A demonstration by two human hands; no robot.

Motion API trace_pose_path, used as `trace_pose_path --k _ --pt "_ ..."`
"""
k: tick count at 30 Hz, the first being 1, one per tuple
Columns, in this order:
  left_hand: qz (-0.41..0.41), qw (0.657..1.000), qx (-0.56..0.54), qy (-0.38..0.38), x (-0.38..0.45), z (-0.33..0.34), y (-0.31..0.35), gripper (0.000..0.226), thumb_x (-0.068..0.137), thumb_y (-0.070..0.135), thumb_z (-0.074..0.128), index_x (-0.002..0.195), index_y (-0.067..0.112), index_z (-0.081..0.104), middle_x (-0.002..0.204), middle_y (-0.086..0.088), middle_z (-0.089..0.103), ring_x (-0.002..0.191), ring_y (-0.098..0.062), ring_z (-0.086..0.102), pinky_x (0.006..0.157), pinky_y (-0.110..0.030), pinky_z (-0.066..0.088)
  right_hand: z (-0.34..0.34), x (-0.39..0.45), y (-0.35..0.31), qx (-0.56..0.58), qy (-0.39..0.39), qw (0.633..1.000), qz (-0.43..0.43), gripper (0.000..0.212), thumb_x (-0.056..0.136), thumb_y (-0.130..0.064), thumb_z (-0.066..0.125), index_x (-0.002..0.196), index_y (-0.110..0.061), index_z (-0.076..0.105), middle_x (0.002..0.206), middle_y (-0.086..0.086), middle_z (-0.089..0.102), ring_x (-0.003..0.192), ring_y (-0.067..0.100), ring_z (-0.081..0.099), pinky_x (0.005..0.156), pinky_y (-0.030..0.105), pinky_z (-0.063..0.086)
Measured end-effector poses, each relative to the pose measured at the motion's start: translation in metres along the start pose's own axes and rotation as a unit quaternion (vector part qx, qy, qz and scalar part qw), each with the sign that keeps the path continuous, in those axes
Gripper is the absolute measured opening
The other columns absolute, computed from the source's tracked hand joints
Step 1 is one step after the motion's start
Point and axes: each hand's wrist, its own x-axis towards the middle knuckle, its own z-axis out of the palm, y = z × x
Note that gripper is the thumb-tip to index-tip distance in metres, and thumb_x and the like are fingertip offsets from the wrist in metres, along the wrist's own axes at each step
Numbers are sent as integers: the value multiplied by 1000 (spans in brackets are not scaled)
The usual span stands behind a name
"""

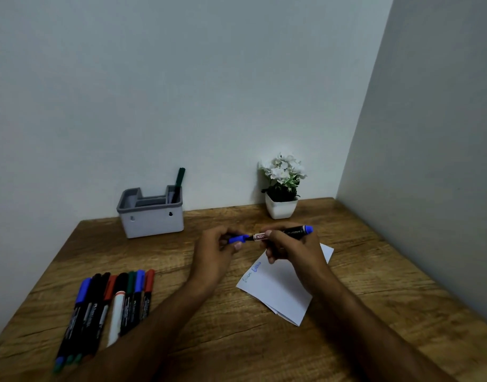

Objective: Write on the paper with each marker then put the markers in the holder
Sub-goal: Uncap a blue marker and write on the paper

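My right hand (288,248) grips the black barrel of a blue marker (292,232), held level above the table. My left hand (216,246) pinches its blue cap (238,239) at the marker's left end; whether the cap sits fully on the tip I cannot tell. Below my right hand lies a white paper (281,290) with blue and green writing along its left edge. A grey holder (151,221) stands at the back against the wall, with one green marker (179,183) upright in its right compartment. Several markers (110,304) lie in a row at the front left.
A white pot of white flowers (281,188) stands at the back right, close to the wall corner. The wooden table (237,340) meets walls at the back and on the right. Its left edge runs diagonally past the marker row.
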Motion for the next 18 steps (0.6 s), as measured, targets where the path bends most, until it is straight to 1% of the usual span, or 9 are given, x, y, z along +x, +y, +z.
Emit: trace_pose_path --k 2,4,6,8,10,12,14,16,18 --pt "9 1000 -7 -6 -4 -1 5 30 80 -3 72 88 26 72 88 15 69 84 13 61 69 -1 43 2 -1 0 3 1 1000 -6 12 96 -1 66 93 0 77 81 32 71 63 27 65 56 33 56" --pt "14 1000 -20 -4 -7 -3 7 29 80 -4 71 89 24 73 90 12 71 87 8 63 70 -5 47 2 -1 1 7 0 1000 -14 10 96 0 66 95 6 73 81 32 71 64 29 66 57 35 56" --pt "15 1000 -27 -5 -10 -4 9 30 81 -4 71 89 24 73 91 10 72 87 3 65 70 -9 51 2 -1 0 9 -6 1000 -19 8 96 0 66 96 8 70 79 29 72 64 29 67 57 36 57" --pt "11 999 -36 -12 -12 -4 11 33 82 -6 69 88 26 72 89 7 72 83 -4 69 67 -14 54 2 -1 -2 2 -14 1000 -23 8 95 1 67 95 8 69 78 27 73 63 28 68 56 34 58" --pt "8 999 -44 -11 -14 -4 13 33 85 -6 66 88 27 70 84 4 73 76 -11 70 66 -20 56 4 -1 -4 -1 -17 999 -32 13 94 -1 69 93 12 69 75 28 71 56 25 65 53 33 55" --pt "15 999 -40 0 -16 -4 16 29 88 -4 64 89 24 70 80 2 73 69 -10 69 63 -21 56 5 1 -6 9 -14 999 -40 20 93 -3 71 89 16 67 69 25 68 50 24 58 50 32 49" --pt "26 999 -28 17 -17 -3 20 22 89 -2 62 93 17 73 78 1 73 65 -8 67 60 -20 55 5 4 -7 16 -18 999 -44 23 94 -5 72 87 16 65 66 22 65 50 26 55 49 31 46" --pt "31 999 -15 42 -17 -3 26 18 89 -1 63 93 14 74 77 0 73 66 -9 66 61 -22 56 8 5 -9 24 -24 998 -45 24 94 -6 72 88 16 64 66 20 65 52 25 55 50 30 47" --pt "31 998 -14 61 -17 -4 29 19 87 -2 65 90 14 75 75 1 72 67 -11 67 65 -29 58 12 6 -8 40 -25 998 -43 24 94 -5 72 90 17 63 66 20 65 53 22 58 50 29 48"
